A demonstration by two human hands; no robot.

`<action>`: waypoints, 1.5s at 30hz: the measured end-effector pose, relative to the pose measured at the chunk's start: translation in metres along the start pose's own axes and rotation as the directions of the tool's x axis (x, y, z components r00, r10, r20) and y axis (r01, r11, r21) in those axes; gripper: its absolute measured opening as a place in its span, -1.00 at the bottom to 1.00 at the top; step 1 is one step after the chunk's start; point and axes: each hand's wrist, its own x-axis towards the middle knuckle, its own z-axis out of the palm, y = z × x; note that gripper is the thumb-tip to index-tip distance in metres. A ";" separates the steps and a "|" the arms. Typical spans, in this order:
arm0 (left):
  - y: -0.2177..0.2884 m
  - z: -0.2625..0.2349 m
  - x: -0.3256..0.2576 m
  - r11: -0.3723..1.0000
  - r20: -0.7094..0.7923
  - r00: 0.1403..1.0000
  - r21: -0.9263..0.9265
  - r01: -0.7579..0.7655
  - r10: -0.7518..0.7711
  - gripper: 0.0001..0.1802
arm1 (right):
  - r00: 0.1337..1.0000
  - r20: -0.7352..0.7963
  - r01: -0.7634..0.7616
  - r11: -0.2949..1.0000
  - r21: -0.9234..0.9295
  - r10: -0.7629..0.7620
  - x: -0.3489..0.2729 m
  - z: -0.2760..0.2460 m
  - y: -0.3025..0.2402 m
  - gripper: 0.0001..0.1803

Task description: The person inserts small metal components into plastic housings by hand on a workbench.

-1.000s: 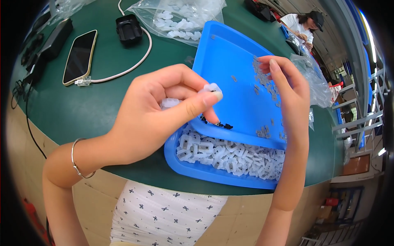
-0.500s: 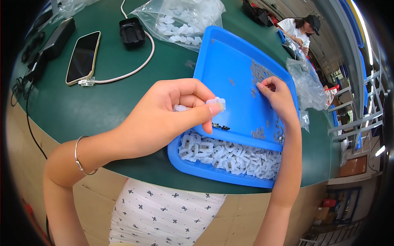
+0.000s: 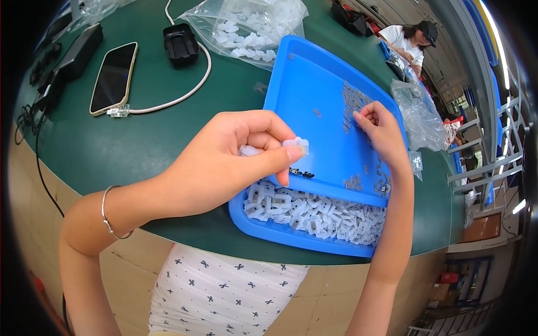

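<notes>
My left hand (image 3: 241, 154) is closed, pinching a small translucent white plastic piece (image 3: 296, 144) between thumb and forefinger. Another white piece (image 3: 249, 150) is tucked in behind, under its curled fingers. Over the upper blue tray (image 3: 314, 84), my right hand (image 3: 384, 131) has thumb and forefinger pressed together beside a cluster of small flat grey pieces (image 3: 354, 99). Whatever lies between those fingertips is too small to make out. Below, a second blue tray (image 3: 280, 232) holds many white plastic pieces (image 3: 319, 215), some with grey inserts.
A clear bag (image 3: 246, 33) of white pieces lies behind the trays. To the left are a phone (image 3: 114, 78), a black charger (image 3: 180, 45) with its cable and a black box (image 3: 78, 53). Small black parts (image 3: 301, 173) sit in the upper tray. A person (image 3: 406, 45) works at far right.
My right hand has shifted slightly up and to the right, still by the grey pieces. The white piece in my left hand has tilted and moved down a little.
</notes>
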 end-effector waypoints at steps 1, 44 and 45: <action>0.000 0.000 0.000 1.000 0.002 1.000 -0.001 -0.001 0.001 -0.74 | 1.000 -0.002 -0.001 1.000 -0.001 0.001 0.000 -0.001 0.001 -0.85; -0.007 -0.003 -0.001 0.997 -0.025 0.997 0.016 -0.073 0.073 -0.76 | 0.867 0.131 0.287 0.698 0.656 -0.480 -0.061 0.033 -0.085 -0.84; -0.006 -0.003 0.000 0.998 -0.019 0.998 0.007 -0.058 0.058 -0.76 | 0.868 0.188 0.235 0.715 0.659 -0.459 -0.062 0.032 -0.086 -0.80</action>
